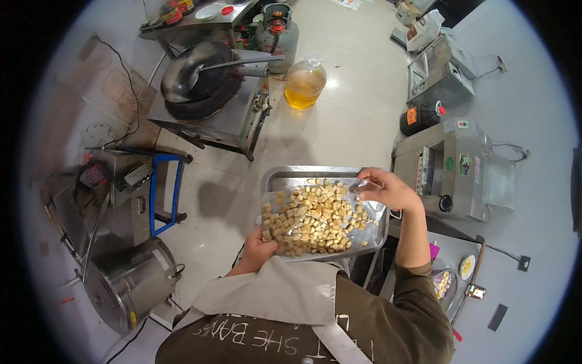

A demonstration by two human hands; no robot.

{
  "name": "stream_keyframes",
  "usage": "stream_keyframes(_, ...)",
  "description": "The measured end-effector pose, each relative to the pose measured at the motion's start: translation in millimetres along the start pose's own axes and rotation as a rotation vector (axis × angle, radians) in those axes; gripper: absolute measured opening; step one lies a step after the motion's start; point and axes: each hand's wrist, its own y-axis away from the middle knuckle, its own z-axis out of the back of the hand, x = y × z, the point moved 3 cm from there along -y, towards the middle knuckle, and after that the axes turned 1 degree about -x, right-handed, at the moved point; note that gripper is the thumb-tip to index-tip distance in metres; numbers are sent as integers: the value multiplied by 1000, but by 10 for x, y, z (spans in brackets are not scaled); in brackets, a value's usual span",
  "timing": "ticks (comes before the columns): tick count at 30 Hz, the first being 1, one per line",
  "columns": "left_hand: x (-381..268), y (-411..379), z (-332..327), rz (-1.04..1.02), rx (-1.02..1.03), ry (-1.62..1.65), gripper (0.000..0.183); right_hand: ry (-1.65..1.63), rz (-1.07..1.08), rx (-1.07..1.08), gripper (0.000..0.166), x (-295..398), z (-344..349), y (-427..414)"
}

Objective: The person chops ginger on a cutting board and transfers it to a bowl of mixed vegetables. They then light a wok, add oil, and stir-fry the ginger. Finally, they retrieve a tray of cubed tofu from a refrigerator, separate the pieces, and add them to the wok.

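A rectangular metal tray (313, 171) is held low in front of my body. Many small pale-yellow cubes of food (318, 218) lie in it, partly under or inside a clear plastic bag or film (363, 185). My left hand (259, 249) grips the tray's near left corner together with some of the clear plastic, its thumb on top. At the tray's far right side, my right hand (386, 189) pinches the plastic between thumb and fingers. Whether it also bears on the tray rim cannot be told.
Ahead on the left, a wok (195, 75) with a ladle rests on a gas stove (218, 132). Beside it stand an oil jug (305, 84) and a gas cylinder (278, 38). Machines (454, 168) line the right wall; a large steel pot (132, 282) stands at left.
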Motion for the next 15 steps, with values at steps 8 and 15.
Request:
stream_keyframes(8, 53, -16, 16, 12, 28, 36, 41, 125, 34, 52, 43, -199, -40, 149)
stream_keyframes(15, 7, 9, -24, 46, 30, 14, 41, 219, -78, -108, 30, -195, -317, 269)
